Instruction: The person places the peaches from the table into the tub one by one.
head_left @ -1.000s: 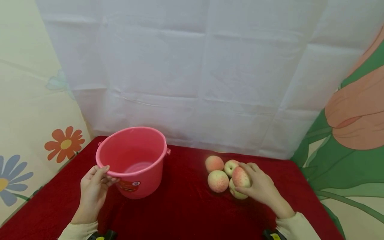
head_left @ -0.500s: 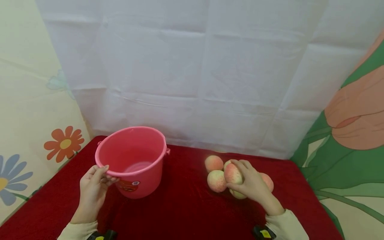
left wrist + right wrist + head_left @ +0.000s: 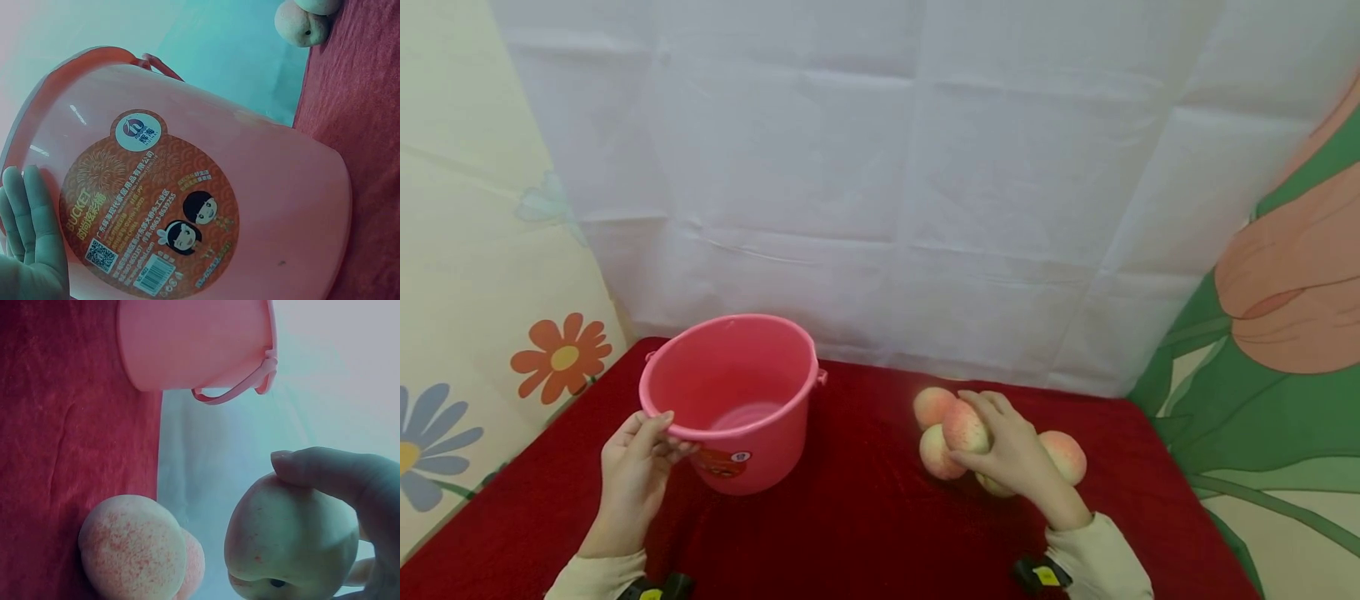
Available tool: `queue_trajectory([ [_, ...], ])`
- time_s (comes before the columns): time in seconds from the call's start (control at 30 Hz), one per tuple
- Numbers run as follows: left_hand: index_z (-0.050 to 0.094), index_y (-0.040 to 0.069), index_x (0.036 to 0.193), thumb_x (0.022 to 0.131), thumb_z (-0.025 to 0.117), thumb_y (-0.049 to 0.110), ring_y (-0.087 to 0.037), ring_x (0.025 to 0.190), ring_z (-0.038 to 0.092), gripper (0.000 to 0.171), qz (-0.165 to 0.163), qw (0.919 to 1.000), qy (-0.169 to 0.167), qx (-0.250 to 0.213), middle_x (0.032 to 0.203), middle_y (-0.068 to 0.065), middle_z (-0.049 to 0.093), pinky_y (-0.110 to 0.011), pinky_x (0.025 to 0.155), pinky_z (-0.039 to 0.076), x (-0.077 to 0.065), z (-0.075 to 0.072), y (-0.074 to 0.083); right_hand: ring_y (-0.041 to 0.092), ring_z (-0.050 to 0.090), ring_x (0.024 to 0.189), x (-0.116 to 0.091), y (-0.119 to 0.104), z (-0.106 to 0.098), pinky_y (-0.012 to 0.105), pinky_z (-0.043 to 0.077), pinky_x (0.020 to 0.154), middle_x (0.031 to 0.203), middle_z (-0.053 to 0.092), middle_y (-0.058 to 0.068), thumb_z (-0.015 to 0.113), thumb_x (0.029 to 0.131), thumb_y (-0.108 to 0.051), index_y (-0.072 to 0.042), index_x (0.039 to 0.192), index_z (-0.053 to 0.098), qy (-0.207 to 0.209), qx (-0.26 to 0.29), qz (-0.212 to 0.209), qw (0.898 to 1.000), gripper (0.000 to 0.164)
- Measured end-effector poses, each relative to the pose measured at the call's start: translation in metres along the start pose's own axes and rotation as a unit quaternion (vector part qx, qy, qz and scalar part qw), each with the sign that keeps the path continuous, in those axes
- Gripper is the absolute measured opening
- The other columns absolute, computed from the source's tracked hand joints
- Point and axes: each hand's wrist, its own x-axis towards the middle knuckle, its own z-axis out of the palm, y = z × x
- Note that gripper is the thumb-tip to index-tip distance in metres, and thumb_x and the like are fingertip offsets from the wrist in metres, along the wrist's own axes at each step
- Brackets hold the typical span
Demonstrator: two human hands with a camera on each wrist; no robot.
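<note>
A pink plastic bucket (image 3: 760,454) stands on the left of the table, and its inside shows no contents. My left hand (image 3: 634,475) grips the near left part of its rim, thumb on top. In the left wrist view the fingers (image 3: 39,219) lie by the bucket's orange label (image 3: 150,212). My right hand (image 3: 1011,446) holds a peach (image 3: 966,427) between thumb and fingers, above other peaches. Under it, a peach (image 3: 938,454) and one behind (image 3: 931,406) show partly. Another peach (image 3: 1063,457) lies right of my wrist, and a yellowish one (image 3: 995,485) is mostly hidden.
Red cloth (image 3: 865,517) covers the table. A white sheet (image 3: 880,183) hangs close behind its back edge. Flower-printed panels (image 3: 467,275) stand at the left and right sides. The bucket's handle (image 3: 234,390) hangs at its side.
My right hand has carried the peach leftwards over the others, uncovering a peach on the right. My left hand and the bucket have stayed in place.
</note>
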Motion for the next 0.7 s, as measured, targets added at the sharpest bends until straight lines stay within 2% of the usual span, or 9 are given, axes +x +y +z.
queue_trajectory([
  [0.4,0.053,0.007,0.071,0.092,0.046,0.000,-0.012,0.047,0.060,0.024,0.001,1.0000,0.004,0.004,0.054,-0.003,0.059,-0.026,0.051,0.053,0.000,0.001,0.000,0.029,0.056,0.094,0.009,-0.009,0.001,0.044,0.048,0.071,0.115,0.051,0.011,0.080,0.066,-0.030,-0.008,0.127,0.050,0.002,0.014,-0.012,1.000,0.071],
  [0.7,0.052,0.007,0.070,0.093,0.045,-0.001,-0.012,0.048,0.060,0.025,0.006,1.0000,-0.002,0.002,0.055,-0.004,0.059,-0.026,0.052,0.053,-0.001,0.001,0.000,0.030,0.056,0.094,0.015,-0.013,0.001,0.045,0.049,0.070,0.121,0.049,0.012,0.078,0.068,-0.031,-0.010,0.129,0.047,-0.008,0.015,-0.020,1.000,0.072],
])
